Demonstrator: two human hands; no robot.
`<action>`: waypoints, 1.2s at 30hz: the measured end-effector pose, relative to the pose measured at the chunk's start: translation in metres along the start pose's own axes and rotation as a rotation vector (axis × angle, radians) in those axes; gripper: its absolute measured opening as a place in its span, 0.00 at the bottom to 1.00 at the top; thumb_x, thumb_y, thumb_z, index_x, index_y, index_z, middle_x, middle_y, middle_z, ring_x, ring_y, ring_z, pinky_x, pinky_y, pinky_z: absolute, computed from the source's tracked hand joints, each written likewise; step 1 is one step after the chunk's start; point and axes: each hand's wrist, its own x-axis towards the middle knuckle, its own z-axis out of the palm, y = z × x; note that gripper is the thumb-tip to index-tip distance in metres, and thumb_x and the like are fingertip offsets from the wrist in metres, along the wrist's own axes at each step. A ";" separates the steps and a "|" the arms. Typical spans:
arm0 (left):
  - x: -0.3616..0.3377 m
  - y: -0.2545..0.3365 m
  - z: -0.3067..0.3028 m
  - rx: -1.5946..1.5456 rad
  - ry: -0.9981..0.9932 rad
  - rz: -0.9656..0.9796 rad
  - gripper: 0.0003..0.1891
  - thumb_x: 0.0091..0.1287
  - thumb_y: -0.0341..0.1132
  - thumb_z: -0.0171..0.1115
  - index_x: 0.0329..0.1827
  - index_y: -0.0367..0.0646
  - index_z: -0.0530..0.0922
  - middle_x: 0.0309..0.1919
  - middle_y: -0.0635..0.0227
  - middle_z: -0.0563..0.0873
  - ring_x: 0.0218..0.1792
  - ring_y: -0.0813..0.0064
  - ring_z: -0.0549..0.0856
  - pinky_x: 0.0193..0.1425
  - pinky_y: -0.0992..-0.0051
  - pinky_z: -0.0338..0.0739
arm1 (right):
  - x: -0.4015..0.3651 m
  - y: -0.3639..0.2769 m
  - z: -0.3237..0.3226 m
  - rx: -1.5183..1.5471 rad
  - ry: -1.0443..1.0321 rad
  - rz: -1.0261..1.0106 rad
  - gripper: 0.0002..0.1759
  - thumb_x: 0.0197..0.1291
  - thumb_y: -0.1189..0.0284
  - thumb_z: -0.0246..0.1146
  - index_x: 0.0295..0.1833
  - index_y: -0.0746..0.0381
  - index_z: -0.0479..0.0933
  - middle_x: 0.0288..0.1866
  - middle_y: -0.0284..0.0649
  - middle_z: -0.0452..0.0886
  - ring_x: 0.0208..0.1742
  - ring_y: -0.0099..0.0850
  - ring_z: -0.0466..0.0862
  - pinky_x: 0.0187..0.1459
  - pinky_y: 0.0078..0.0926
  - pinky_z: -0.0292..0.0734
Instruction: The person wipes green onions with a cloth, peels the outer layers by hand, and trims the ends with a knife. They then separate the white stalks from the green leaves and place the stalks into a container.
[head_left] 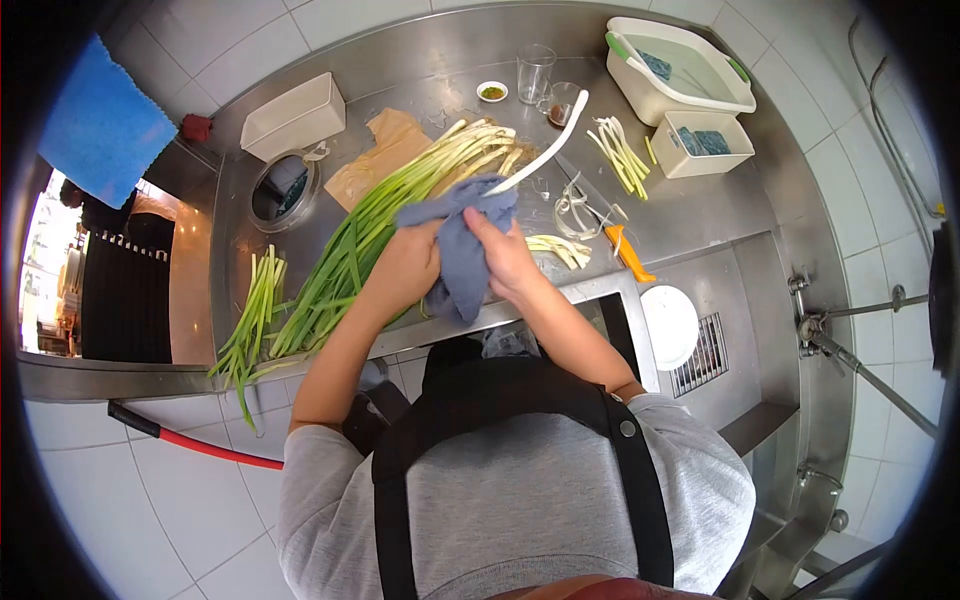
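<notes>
A blue-grey cloth (462, 255) is bunched between my two hands above the counter's front edge. Out of its top sticks the long white stalk of a spring onion (555, 148); the cloth hides the part it wraps. My left hand (412, 262) is closed on the cloth's left side, its fingertips hidden. On the other side my right hand (503, 255) grips the cloth, thumb on top. Just beyond lies a big heap of spring onions (365, 235), roots towards the back right. White trimmed pieces (560, 250) and peelings (573, 215) lie right of my right hand.
An orange-handled knife (627, 253) lies on the steel counter at right. Behind stand a glass (536, 75), a small sauce bowl (492, 92), a white basin (680, 85) and a sponge box (703, 150). A round metal container (285, 195) is at left, a sink (735, 290) at right.
</notes>
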 end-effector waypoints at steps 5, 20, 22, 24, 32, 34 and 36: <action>-0.014 0.007 -0.032 0.032 -0.226 -0.238 0.12 0.68 0.34 0.51 0.31 0.34 0.75 0.23 0.49 0.78 0.29 0.48 0.78 0.35 0.61 0.72 | 0.020 -0.034 -0.024 0.225 0.092 0.042 0.17 0.64 0.59 0.59 0.48 0.62 0.74 0.40 0.37 0.80 0.41 0.30 0.81 0.46 0.33 0.77; -0.064 -0.046 -0.103 0.136 0.018 -0.560 0.12 0.72 0.36 0.45 0.48 0.40 0.76 0.17 0.65 0.71 0.20 0.76 0.72 0.26 0.74 0.66 | 0.106 0.000 -0.111 -1.166 0.288 0.110 0.39 0.50 0.49 0.67 0.59 0.68 0.71 0.55 0.53 0.75 0.60 0.46 0.72 0.55 0.43 0.71; -0.062 -0.035 -0.103 0.019 0.055 -0.643 0.12 0.72 0.36 0.45 0.48 0.41 0.76 0.17 0.68 0.71 0.19 0.79 0.72 0.24 0.76 0.66 | 0.081 -0.034 -0.150 -1.849 0.451 0.040 0.36 0.49 0.50 0.65 0.57 0.65 0.74 0.60 0.56 0.71 0.63 0.50 0.68 0.58 0.44 0.69; -0.062 -0.029 -0.104 -0.084 0.075 -0.726 0.13 0.73 0.35 0.43 0.49 0.43 0.77 0.16 0.73 0.72 0.16 0.86 0.71 0.21 0.82 0.65 | 0.047 -0.058 -0.176 -1.982 0.748 0.353 0.31 0.51 0.54 0.64 0.56 0.62 0.73 0.62 0.46 0.72 0.62 0.46 0.70 0.57 0.50 0.68; -0.031 -0.047 -0.072 -0.097 -0.039 -0.620 0.13 0.72 0.36 0.46 0.45 0.39 0.78 0.15 0.71 0.73 0.15 0.84 0.72 0.21 0.80 0.67 | 0.013 -0.066 -0.282 -1.833 0.491 0.578 0.30 0.38 0.64 0.74 0.49 0.63 0.77 0.56 0.52 0.75 0.53 0.48 0.78 0.53 0.38 0.74; -0.021 -0.046 -0.066 -0.125 -0.057 -0.639 0.13 0.72 0.36 0.46 0.44 0.39 0.78 0.15 0.71 0.74 0.15 0.84 0.72 0.21 0.80 0.67 | 0.006 -0.075 -0.280 -1.802 0.422 0.500 0.28 0.36 0.67 0.75 0.47 0.64 0.78 0.53 0.53 0.77 0.51 0.50 0.78 0.51 0.37 0.75; -0.014 -0.047 -0.059 -0.152 -0.080 -0.663 0.13 0.72 0.37 0.46 0.44 0.39 0.78 0.16 0.71 0.74 0.16 0.84 0.73 0.21 0.80 0.67 | -0.008 -0.086 -0.274 -2.085 0.520 0.052 0.26 0.37 0.71 0.74 0.45 0.64 0.77 0.45 0.51 0.79 0.46 0.47 0.80 0.46 0.42 0.75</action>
